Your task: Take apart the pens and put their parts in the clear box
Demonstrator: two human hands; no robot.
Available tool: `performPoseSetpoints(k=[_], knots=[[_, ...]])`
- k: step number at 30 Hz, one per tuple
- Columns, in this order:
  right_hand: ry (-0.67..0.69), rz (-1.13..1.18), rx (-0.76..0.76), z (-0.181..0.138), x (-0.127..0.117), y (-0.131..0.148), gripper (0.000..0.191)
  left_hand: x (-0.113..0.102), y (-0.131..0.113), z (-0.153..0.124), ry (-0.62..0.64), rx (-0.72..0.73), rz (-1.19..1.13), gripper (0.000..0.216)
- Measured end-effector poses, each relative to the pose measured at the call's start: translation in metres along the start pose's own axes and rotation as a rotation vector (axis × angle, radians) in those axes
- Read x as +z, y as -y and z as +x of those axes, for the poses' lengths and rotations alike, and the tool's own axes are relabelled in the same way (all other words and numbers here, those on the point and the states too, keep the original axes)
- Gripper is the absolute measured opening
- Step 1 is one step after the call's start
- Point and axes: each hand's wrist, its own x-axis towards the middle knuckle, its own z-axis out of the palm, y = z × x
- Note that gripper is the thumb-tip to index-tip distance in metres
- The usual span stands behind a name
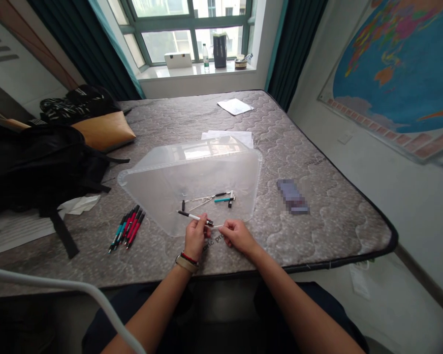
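Observation:
My left hand (195,240) is closed round a white pen barrel with a black end (189,215). Opposite it, my right hand (239,236) pinches a thin, pale rod (217,226) that spans the small gap between my hands; whether it joins the barrel is hidden by my fingers. Just beyond, a clear plastic box (162,169) lies on its side with its opening toward me. Loose pen parts lie in it: a teal barrel (222,200), thin refills (201,204) and small black pieces (183,205).
Several red, teal and black pens (127,227) lie together on the mattress (291,246) at the left. A black backpack (40,162) is farther left. A blurred phone-like object (293,196) lies right; papers (235,106) lie behind the box. A white tube (74,285) crosses the lower left.

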Motion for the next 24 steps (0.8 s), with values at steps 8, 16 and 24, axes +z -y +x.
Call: performPoseSetpoints(k=[8,16,24], knots=[[-0.406,0.243,-0.155,0.003,-0.007,0.011,0.028,0.001,0.006,-0.001,0.062,-0.011,0.116,0.043],[-0.179,0.184,-0.109,0.001,0.002,0.007,0.034,-0.001,0.007,-0.009,0.286,0.258,0.606,0.023],[-0.253,0.096,-0.114,0.004,-0.007,0.004,0.043,0.003,0.001,-0.022,0.342,0.344,0.931,0.03]])
